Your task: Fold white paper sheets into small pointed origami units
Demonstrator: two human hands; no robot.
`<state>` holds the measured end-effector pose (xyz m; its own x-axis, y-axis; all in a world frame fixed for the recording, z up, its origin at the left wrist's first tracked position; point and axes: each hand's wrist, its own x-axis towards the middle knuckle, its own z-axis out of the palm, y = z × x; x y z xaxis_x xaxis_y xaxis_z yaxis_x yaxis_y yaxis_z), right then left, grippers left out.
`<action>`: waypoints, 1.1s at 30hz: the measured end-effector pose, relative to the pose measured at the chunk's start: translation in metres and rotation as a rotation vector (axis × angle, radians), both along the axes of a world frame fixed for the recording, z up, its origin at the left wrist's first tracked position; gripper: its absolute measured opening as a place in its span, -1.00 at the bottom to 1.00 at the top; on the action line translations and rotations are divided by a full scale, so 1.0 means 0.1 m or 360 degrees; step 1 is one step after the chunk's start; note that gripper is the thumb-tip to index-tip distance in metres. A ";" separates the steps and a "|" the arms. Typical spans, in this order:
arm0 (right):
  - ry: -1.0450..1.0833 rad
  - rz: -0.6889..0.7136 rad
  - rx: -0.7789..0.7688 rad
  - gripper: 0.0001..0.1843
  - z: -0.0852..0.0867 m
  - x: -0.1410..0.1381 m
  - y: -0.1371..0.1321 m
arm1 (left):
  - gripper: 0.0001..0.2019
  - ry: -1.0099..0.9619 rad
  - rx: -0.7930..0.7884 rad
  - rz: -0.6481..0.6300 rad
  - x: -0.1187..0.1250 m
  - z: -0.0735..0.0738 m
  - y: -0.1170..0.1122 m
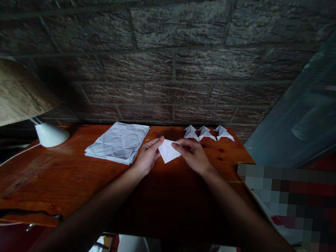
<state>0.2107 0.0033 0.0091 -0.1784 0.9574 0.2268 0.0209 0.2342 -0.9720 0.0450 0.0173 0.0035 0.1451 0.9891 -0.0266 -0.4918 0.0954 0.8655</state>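
A small white folded paper (168, 151) lies on the reddish wooden table (62, 175) between both hands. My left hand (147, 157) pinches its left edge with fingertips closed on it. My right hand (193, 155) presses on its top right edge, fingers curled over the paper. Behind the hands, near the wall, three finished white folded paper shapes (207, 133) sit in a row. A stack of crumpled white sheets (119, 141) lies to the left of my left hand.
A white desk lamp (51, 134) stands at the table's left, with a newspaper sheet (7, 90) hanging above it. A dark brick wall (174, 55) backs the table. A blurred patch covers the right side.
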 end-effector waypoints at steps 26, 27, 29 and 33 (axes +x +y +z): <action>0.0086 0.0025 -0.0085 -0.56 -0.02 0.01 0.01 | -0.70 0.0465 0.0459 0.0160 -0.06 -0.02 -0.02; 0.0093 0.0026 -0.0081 -0.56 -0.02 0.01 0.00 | -0.70 0.0458 0.0452 0.0142 -0.06 -0.03 -0.02; 0.0100 0.0022 -0.0077 -0.57 -0.01 0.00 0.00 | -0.72 0.0460 0.0444 0.0110 -0.07 -0.03 -0.02; 0.0073 0.0032 -0.0067 -0.57 -0.02 -0.01 -0.01 | -0.71 0.0531 0.0458 0.0077 -0.08 -0.02 -0.02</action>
<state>0.2096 0.0023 0.0075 -0.1882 0.9627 0.1947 -0.0283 0.1928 -0.9808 0.0366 0.0153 0.0017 0.1285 0.9685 0.2135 -0.1787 -0.1891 0.9656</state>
